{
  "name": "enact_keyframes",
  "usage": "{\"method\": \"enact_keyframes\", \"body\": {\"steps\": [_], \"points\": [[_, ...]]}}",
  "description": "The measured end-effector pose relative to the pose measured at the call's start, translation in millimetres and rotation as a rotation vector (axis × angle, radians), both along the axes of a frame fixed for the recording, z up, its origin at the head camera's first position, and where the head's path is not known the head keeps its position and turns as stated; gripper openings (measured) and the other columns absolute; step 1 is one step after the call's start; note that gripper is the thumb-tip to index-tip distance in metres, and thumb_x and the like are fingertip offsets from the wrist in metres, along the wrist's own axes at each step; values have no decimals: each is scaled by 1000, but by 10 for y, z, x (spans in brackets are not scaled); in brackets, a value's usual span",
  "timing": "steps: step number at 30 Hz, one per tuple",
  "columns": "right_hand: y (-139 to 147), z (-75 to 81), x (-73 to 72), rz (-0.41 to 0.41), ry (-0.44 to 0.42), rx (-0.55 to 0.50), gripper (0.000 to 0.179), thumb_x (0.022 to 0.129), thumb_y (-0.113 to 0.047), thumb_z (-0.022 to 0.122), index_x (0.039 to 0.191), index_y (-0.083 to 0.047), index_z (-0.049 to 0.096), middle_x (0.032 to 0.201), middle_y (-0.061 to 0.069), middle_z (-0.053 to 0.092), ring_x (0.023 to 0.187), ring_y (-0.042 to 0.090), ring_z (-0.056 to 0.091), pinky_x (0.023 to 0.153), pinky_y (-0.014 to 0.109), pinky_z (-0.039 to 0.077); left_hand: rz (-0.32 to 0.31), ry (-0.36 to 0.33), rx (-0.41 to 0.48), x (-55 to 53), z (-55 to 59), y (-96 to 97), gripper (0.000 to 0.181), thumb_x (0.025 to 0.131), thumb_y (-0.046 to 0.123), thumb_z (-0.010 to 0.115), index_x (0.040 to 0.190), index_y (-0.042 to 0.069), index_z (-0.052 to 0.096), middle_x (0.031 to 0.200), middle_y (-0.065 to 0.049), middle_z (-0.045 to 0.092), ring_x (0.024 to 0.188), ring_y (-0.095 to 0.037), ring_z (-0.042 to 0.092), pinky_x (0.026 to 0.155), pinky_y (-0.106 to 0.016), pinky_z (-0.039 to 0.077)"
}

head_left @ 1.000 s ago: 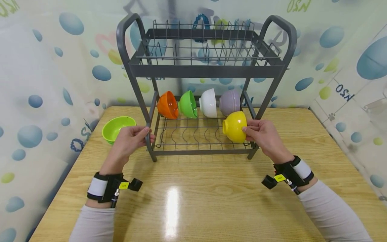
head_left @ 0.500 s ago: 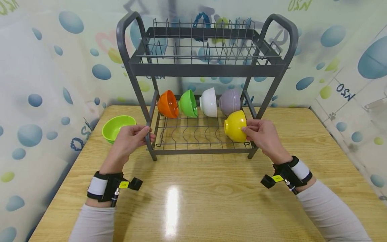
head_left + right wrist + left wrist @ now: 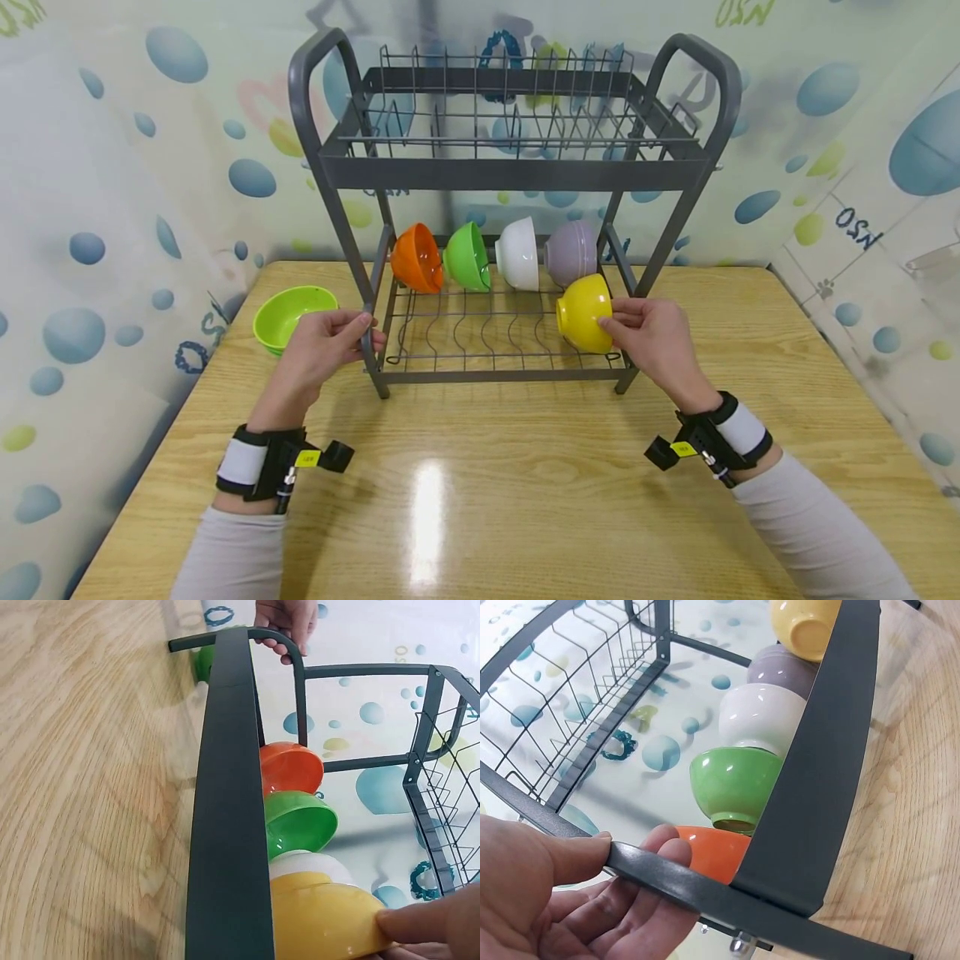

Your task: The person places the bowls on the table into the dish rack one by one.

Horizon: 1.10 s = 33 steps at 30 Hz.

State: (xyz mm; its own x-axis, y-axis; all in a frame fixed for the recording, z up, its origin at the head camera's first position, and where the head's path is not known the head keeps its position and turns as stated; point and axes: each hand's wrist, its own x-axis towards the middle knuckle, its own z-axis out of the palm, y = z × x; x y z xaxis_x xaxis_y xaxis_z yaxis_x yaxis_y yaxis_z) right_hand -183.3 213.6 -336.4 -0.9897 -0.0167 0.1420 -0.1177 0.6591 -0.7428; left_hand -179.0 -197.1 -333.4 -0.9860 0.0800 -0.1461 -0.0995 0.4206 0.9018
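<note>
A yellow bowl [image 3: 582,315] stands on its side at the front right of the lower tier of a dark grey two-tier dish rack [image 3: 517,175]. My right hand [image 3: 651,335] pinches its rim between thumb and fingers; the right wrist view shows the thumb on the yellow bowl [image 3: 322,922]. My left hand [image 3: 322,346] grips the rack's left front post, its fingers curled round the bar [image 3: 660,877] in the left wrist view. Behind the yellow bowl, an orange bowl [image 3: 415,260], a green bowl [image 3: 467,258], a white bowl [image 3: 517,256] and a purple bowl [image 3: 572,252] stand in a row.
A light green bowl [image 3: 281,317] sits upright on the wooden table [image 3: 510,483], left of the rack and partly behind my left hand. The wire upper tier [image 3: 510,125] overhangs the row of bowls. A patterned sheet [image 3: 150,167] rises behind the table.
The yellow bowl has shifted very slightly to the right with my right hand, and my right wrist has turned a little. My left hand stays on the post.
</note>
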Motion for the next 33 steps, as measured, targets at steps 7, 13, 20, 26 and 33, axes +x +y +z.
{"method": "enact_keyframes", "body": {"steps": [7, 13, 20, 26, 33], "points": [[-18, -7, 36, 1, 153, 89, 36, 87, -18, 69, 116, 3, 66, 101, 21, 72, 86, 29, 71, 70, 37, 59, -4, -1, 11, 2, -1, -2, 48, 99, 38, 47, 123, -2, 58, 114, -20, 67, 95, -14, 67, 86, -25, 55], [30, 29, 86, -31, 254, 127, 33, 85, -20, 71, 112, -1, 69, 97, 17, 74, 82, 28, 71, 65, 28, 58, -5, 1, 27, 4, -7, -1, 50, 99, 38, 47, 124, -3, 57, 113, -20, 67, 94, -12, 67, 85, -24, 55], [220, 65, 116, -138, 426, 90, 27, 84, -21, 73, 106, -5, 73, 92, 13, 75, 76, 26, 71, 61, 2, 42, -4, 5, 18, 3, -5, -1, 49, 99, 38, 46, 122, -3, 59, 112, -19, 67, 94, -13, 67, 85, -25, 55], [387, -12, 112, -139, 300, 62, 42, 84, -29, 72, 117, -5, 68, 102, 16, 73, 86, 29, 70, 66, 0, 44, -2, 3, 13, 16, 4, 3, 50, 99, 38, 46, 124, -3, 58, 114, -21, 66, 96, -14, 67, 86, -26, 55], [521, -119, 113, 21, -40, -128, 56, 91, -37, 62, 134, -2, 55, 120, 20, 66, 96, 10, 68, 78, 12, 52, 13, 83, -65, 26, -75, 10, 50, 99, 41, 45, 124, 0, 59, 110, -19, 68, 95, -19, 68, 85, -29, 56]]}}
